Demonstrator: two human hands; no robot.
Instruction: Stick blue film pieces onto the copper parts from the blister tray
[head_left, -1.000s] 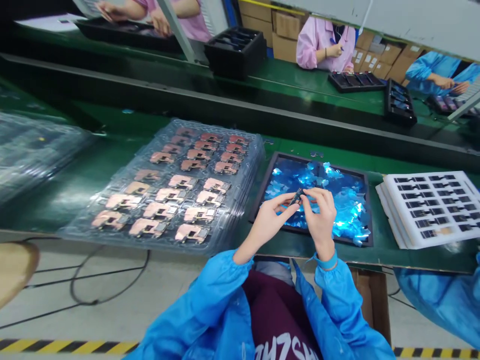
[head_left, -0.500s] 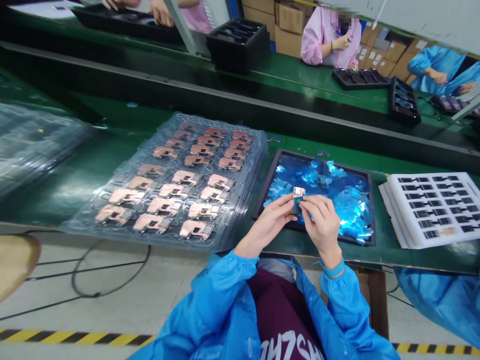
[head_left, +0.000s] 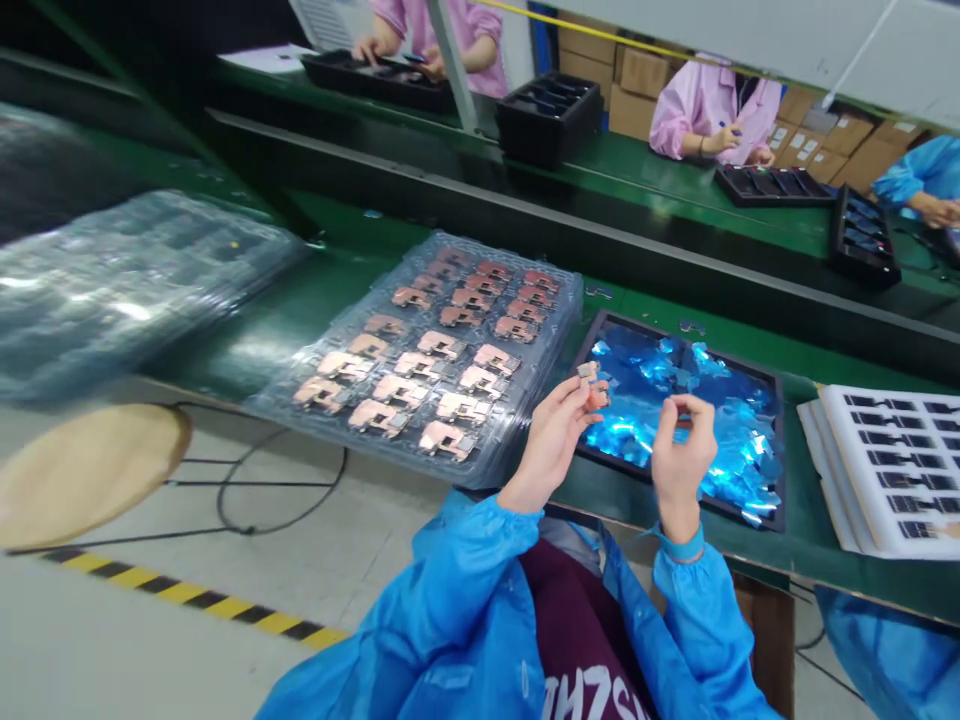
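Observation:
My left hand (head_left: 553, 432) pinches a small circuit board (head_left: 589, 371) with a copper-coloured face, above the left edge of a black tray (head_left: 780, 450). Over the middle of that tray is my right hand (head_left: 684, 450), its thumb and fingertips pressed together. Whatever they may hold is too small to make out. Loose shiny blue film pieces (head_left: 739, 455) fill the tray. To the left, a stack of clear plastic trays (head_left: 551, 350) bears rows of similar copper-faced boards (head_left: 459, 405).
White foam trays (head_left: 832, 470) with dark slotted parts are stacked at the right. More clear trays (head_left: 142, 280) lie far left. A metal rail (head_left: 480, 215) runs behind the bench. Across it, people work beside black boxes (head_left: 547, 120). A round stool (head_left: 97, 470) stands lower left.
My right hand has come away from the board and moved right over the film tray. My left hand keeps the board, now showing more copper colour. The whole view has shifted.

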